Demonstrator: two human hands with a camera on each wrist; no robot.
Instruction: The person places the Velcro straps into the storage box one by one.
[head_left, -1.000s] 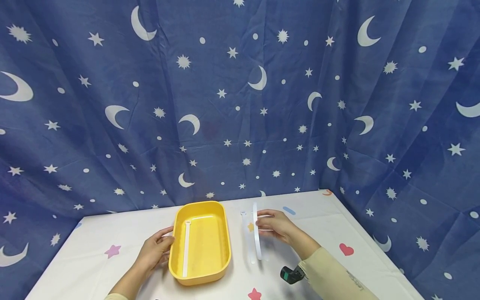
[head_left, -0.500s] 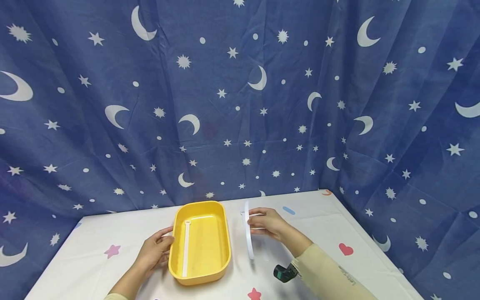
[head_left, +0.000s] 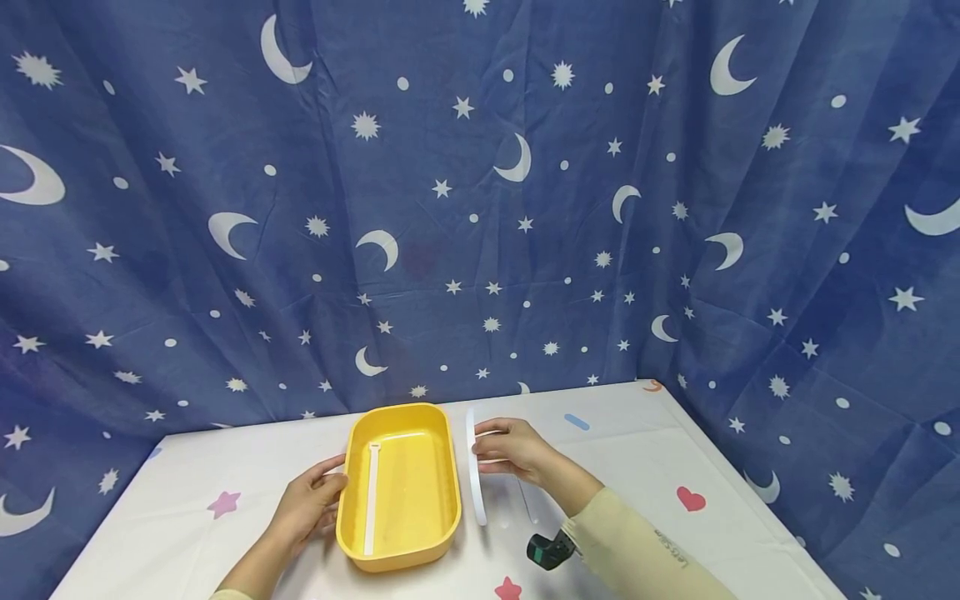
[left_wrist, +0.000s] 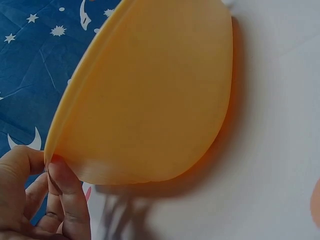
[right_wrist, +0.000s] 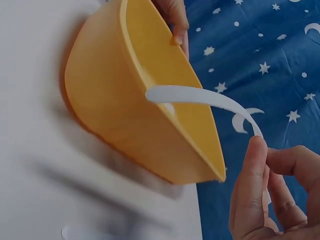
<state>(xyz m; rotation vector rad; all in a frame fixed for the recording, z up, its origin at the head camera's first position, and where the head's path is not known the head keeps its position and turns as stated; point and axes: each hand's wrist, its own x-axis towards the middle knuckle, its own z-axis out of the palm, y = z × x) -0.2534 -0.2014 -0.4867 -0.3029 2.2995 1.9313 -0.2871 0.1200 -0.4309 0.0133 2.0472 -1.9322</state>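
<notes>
Visibly bowed white strip [right_wrist: 185, 94] in right fingers [right_wrist: 251, 180]; smooth yellow tub [head_left: 416, 492] in left fingers [left_wrist: 71, 187]

Yellow tray [head_left: 417, 492], white strip [right_wrist: 192, 95]

Yellow tub [head_left: 412, 500] of smooth plastic — a soft gloss inside, more matt outside. The curved white strip [head_left: 476, 492] looks like thin, smooth plastic. Blue curtain [head_left: 420, 200]: matt, creased cloth. White table cover [head_left: 607, 433]: matt, lightly creased — cream sleeve [head_left: 633, 533]: matt fabric.

Curved white strip [head_left: 477, 492], just beside yellow bin [head_left: 416, 500].
</notes>
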